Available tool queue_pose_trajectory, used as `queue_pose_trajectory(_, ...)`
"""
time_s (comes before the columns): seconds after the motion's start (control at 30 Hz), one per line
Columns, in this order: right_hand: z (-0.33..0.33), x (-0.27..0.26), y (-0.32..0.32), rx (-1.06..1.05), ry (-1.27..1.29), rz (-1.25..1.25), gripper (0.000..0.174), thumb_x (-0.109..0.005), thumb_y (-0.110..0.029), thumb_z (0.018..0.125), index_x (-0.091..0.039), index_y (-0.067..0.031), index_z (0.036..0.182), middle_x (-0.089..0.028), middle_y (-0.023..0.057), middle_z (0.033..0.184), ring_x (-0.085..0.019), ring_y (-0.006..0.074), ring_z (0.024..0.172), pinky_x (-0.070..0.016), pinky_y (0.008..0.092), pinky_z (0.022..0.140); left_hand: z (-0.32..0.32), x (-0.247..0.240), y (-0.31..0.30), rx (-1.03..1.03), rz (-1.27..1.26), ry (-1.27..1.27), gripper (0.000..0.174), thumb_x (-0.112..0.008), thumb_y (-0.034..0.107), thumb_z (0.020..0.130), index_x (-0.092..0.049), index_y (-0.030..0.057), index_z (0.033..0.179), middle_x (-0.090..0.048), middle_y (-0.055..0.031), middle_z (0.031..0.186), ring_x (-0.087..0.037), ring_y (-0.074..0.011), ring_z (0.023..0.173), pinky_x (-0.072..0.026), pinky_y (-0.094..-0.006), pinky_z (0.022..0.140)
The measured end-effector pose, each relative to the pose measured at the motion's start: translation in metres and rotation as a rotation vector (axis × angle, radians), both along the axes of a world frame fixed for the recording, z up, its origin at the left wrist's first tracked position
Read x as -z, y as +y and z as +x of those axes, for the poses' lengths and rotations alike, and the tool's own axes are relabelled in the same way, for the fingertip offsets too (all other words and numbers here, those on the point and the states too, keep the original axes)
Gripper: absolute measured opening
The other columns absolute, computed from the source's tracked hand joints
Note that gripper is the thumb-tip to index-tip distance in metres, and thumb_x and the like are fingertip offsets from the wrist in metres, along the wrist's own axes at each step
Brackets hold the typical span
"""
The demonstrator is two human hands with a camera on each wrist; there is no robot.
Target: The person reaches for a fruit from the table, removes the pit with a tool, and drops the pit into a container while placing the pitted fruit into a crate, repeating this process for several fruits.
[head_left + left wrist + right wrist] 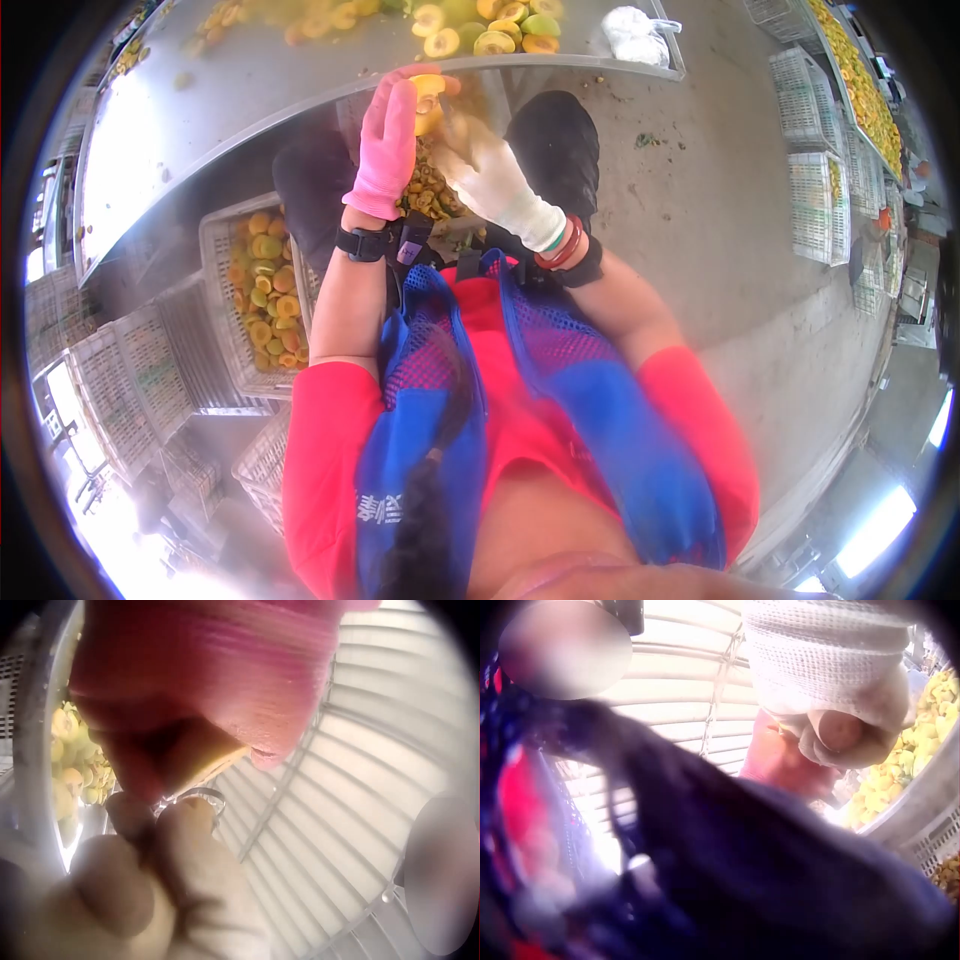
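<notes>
My left hand [385,145], in a pink glove, holds a yellow peach half [428,103] at the near edge of the metal table [250,95]. Close against it from the right is my right hand [490,178], in a white glove with dirty fingertips. It grips a pitting tool: a curved metal loop [216,798] shows beside the peach in the left wrist view, and the round handle end [838,731] pokes out of the fist in the right wrist view. Pits and scraps [430,190] lie below the hands, between the knees.
Halved peaches [494,42] are heaped on the table, near a white bundle [635,38] at its right corner. A white crate [222,300] of peaches stands on the floor at the left. Stacked crates [820,205] stand far right.
</notes>
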State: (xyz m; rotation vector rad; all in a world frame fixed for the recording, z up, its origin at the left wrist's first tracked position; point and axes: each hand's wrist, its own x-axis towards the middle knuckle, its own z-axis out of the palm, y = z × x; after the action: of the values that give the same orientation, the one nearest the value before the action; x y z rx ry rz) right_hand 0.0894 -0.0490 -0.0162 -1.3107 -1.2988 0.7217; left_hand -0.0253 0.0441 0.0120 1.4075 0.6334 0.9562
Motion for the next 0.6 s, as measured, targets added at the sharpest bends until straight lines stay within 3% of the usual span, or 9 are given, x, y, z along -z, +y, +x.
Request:
queue_pose_trajectory(0.03, -0.001, -0.014, -0.002, 0.001, 0.000, -0.001, 0.021, -0.064, -0.006, 0.089, -0.061, -0.0059, 0.109, -0.057, 0.0088, 0.082, -0.060, 0.0250, 0.066, -0.0480, 0.0342, 0.053, 0.001, 0.004, -0.001, 0.001, -0.001, 0.000, 0.050, -0.032, 0.039, 0.107, -0.053, -0.0028, 0.126, -0.066, -0.0152, 0.112, -0.063, -0.0189, 0.095, -0.0518, -0.0298, 0.085)
queue_pose_trajectory(0.1, 0.001, -0.038, -0.006, -0.145, 0.415, -0.396, 0.016, -0.056, -0.011, 0.095, -0.055, -0.0071, 0.111, -0.051, 0.0018, 0.068, -0.052, 0.0131, 0.050, -0.0396, 0.0271, 0.042, 0.004, 0.009, -0.002, -0.047, 0.068, -0.050, 0.048, -0.035, 0.038, 0.107, -0.053, -0.0025, 0.124, -0.067, -0.0159, 0.109, -0.063, -0.0178, 0.091, -0.0520, -0.0298, 0.084)
queue_pose_trajectory(0.13, 0.002, -0.040, -0.006, -0.146, 0.415, -0.396, 0.016, -0.056, -0.011, 0.095, -0.055, -0.0071, 0.111, -0.051, 0.0018, 0.068, -0.052, 0.0131, 0.050, -0.0396, 0.0271, 0.042, 0.005, 0.009, -0.004, -0.047, 0.068, -0.050, 0.048, -0.035, 0.038, 0.107, -0.053, -0.0025, 0.124, -0.067, -0.0159, 0.109, -0.063, -0.0178, 0.091, -0.0520, -0.0298, 0.084)
queue_pose_trajectory(0.2, 0.004, -0.042, -0.008, -0.251, 0.682, -0.461, 0.009, -0.057, -0.012, 0.093, -0.054, -0.0034, 0.095, -0.054, -0.0005, 0.070, -0.051, 0.0086, 0.055, -0.0406, 0.0277, 0.049, 0.009, 0.010, -0.011, -0.076, 0.039, -0.188, 0.040, -0.045, 0.036, 0.105, -0.054, 0.0008, 0.122, -0.069, -0.0111, 0.108, -0.060, -0.0114, 0.091, -0.0488, -0.0242, 0.082)
queue_pose_trajectory(0.3, 0.007, -0.042, -0.009, -0.268, 0.585, -0.478, 0.008, -0.056, -0.013, 0.094, -0.054, -0.0050, 0.095, -0.054, -0.0001, 0.070, -0.050, 0.0069, 0.054, -0.0393, 0.0254, 0.048, 0.008, 0.012, -0.013, -0.097, 0.077, -0.153, 0.048, -0.042, 0.041, 0.105, -0.050, -0.0020, 0.125, -0.066, -0.0174, 0.108, -0.062, -0.0181, 0.089, -0.0525, -0.0310, 0.081)
queue_pose_trajectory(0.43, 0.012, -0.035, -0.008, -0.387, 0.702, -0.590, 0.008, -0.056, -0.013, 0.094, -0.054, -0.0048, 0.095, -0.055, 0.0008, 0.070, -0.051, 0.0080, 0.054, -0.0398, 0.0260, 0.049, 0.006, 0.015, -0.013, -0.061, 0.037, -0.224, 0.049, -0.043, 0.041, 0.104, -0.050, -0.0020, 0.125, -0.066, -0.0173, 0.109, -0.062, -0.0180, 0.089, -0.0524, -0.0305, 0.081)
queue_pose_trajectory(0.5, 0.002, -0.024, -0.006, -0.211, 0.266, -0.175, 0.008, -0.055, -0.012, 0.094, -0.054, -0.0050, 0.096, -0.054, 0.0015, 0.068, -0.051, 0.0091, 0.052, -0.0393, 0.0263, 0.047, 0.007, 0.015, -0.015, -0.082, 0.082, -0.197, 0.048, -0.045, 0.042, 0.104, -0.050, -0.0006, 0.126, -0.066, -0.0178, 0.110, -0.063, -0.0180, 0.089, -0.0527, -0.0301, 0.080)
queue_pose_trajectory(0.6, 0.005, -0.031, -0.008, -0.255, 0.430, -0.301, 0.009, -0.054, -0.011, 0.094, -0.054, -0.0042, 0.100, -0.054, 0.0024, 0.065, -0.051, 0.0105, 0.049, -0.0395, 0.0270, 0.045, 0.011, 0.023, -0.015, -0.113, 0.126, -0.193, 0.045, -0.049, 0.039, 0.103, -0.051, 0.0009, 0.126, -0.066, -0.0179, 0.110, -0.063, -0.0180, 0.089, -0.0532, -0.0301, 0.079)
